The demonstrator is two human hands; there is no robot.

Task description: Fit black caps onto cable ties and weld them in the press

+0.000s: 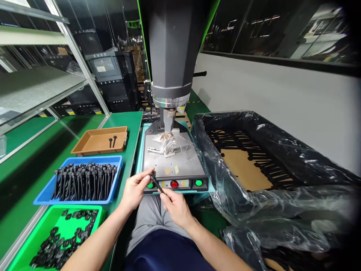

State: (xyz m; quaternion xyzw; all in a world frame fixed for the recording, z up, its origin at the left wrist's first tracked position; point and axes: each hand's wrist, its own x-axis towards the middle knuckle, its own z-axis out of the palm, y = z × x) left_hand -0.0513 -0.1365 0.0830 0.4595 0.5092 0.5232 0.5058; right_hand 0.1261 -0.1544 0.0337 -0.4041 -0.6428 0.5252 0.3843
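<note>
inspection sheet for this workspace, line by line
Surface: green bench at left, metal plate ahead
Job's things: black part in hand; similar parts in blue tray, two in brown tray; small black pieces in green tray
Clutter: crumpled film on the plate
Hands: left and right both grip the black part
Cables: nothing seen clearly
Surroundings: film-covered box at right, stacked bins behind

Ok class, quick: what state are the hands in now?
Left hand: closed, holding the black part by its far end.
Right hand: closed, holding its near end.
</note>
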